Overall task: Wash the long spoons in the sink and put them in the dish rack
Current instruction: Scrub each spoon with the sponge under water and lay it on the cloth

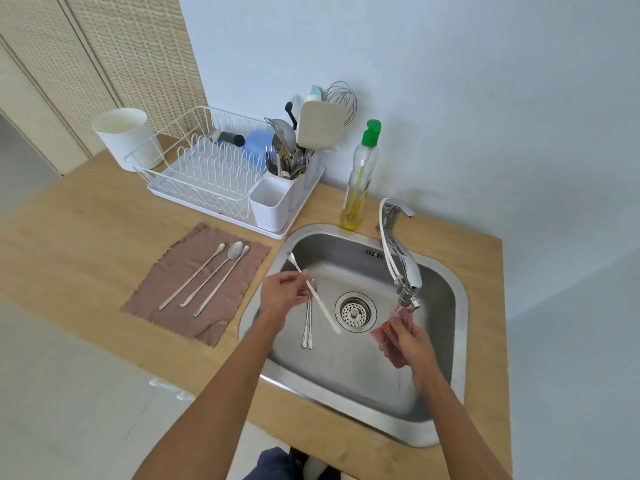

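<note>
Overhead, a wooden counter holds the steel sink against a pale wall.

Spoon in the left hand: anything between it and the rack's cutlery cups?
Nothing visible. Between the spoon and the cups lie only the sink rim and bare counter. The rear cup is packed with cutlery.

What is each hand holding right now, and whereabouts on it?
The left hand pinches a long spoon on its handle, nearer the bowl. The right hand grips a red mesh scrubber by its right side.
</note>
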Motion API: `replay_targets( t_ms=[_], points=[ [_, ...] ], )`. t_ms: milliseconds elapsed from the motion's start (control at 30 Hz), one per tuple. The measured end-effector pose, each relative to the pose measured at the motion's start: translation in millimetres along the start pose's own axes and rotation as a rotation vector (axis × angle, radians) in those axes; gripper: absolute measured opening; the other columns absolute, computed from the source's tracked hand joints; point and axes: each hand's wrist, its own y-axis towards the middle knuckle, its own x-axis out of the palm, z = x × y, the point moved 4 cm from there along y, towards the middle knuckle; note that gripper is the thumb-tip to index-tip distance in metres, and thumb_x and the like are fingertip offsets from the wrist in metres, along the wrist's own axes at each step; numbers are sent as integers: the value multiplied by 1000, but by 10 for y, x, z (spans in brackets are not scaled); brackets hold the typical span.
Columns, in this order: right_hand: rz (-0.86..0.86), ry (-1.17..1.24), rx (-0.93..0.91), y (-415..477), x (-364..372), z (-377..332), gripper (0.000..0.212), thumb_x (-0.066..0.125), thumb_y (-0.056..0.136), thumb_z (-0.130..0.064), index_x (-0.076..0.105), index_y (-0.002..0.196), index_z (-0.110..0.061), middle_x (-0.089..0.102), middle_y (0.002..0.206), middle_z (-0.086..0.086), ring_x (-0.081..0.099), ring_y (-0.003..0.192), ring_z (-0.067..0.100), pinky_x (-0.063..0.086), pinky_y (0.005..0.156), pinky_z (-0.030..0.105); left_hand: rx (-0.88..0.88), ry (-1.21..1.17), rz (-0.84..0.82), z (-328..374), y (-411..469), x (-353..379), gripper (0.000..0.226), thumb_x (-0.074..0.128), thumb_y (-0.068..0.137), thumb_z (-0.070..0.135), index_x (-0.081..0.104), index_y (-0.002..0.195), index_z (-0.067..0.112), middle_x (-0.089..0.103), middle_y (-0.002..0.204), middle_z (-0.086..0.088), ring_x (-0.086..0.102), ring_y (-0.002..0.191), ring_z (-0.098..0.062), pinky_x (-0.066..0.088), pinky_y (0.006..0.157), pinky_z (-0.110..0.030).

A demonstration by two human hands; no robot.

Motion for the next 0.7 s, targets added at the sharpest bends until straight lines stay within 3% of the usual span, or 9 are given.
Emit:
replay_targets(
  t_ms=[167, 267, 367, 467, 600, 700],
  points=[
    [-80, -51, -33, -110, 178, -138, 42, 75, 83, -45, 72, 93, -5, 75, 73, 15, 65, 58, 24, 51, 59, 33, -7, 74, -32, 227, 197, -323, 16, 73, 89, 19, 67, 93, 4, 68, 74, -12, 63, 46, -10, 56, 49, -23],
    [-122, -83, -48, -140, 379, -163, 42, 78, 79, -49, 74, 94, -10, 76, 77, 15, 67, 62, 25, 51, 63, 37, 53, 201, 37, 270, 369, -582, 16, 73, 89, 15, 67, 88, 0, 66, 74, -14, 61, 41, -14, 59, 51, -26],
    [-131, -85, -42, -172, 562, -197, 40, 77, 81, -46, 74, 94, -8, 76, 79, 15, 67, 63, 24, 52, 63, 36, 168, 479, 142, 297, 526, -859, 20, 76, 86, 23, 76, 86, 3, 73, 79, -12, 64, 55, -16, 58, 70, -31],
    [-106, -72, -44, -203, 687, -260, 41, 77, 82, -44, 73, 93, -5, 75, 77, 16, 66, 59, 23, 50, 57, 32, 255, 729, 207, 378, 591, -1048, 19, 74, 86, 27, 79, 91, 9, 76, 86, -11, 67, 77, -20, 45, 75, -25],
    [6, -14, -10, -175, 719, -242, 41, 80, 78, -45, 72, 87, -5, 70, 67, 14, 56, 53, 21, 39, 48, 26, 279, 927, 216, 408, 709, -1173, 18, 77, 80, 25, 78, 95, 16, 75, 101, -10, 66, 108, -24, 49, 82, -30],
    [104, 233, 50, -142, 648, -171, 28, 72, 84, -29, 73, 92, -3, 70, 73, 16, 58, 54, 20, 43, 49, 23, 274, 1033, 209, 404, 803, -1191, 21, 80, 78, 29, 77, 95, 17, 75, 104, -9, 68, 102, -26, 50, 79, -31]
  ],
)
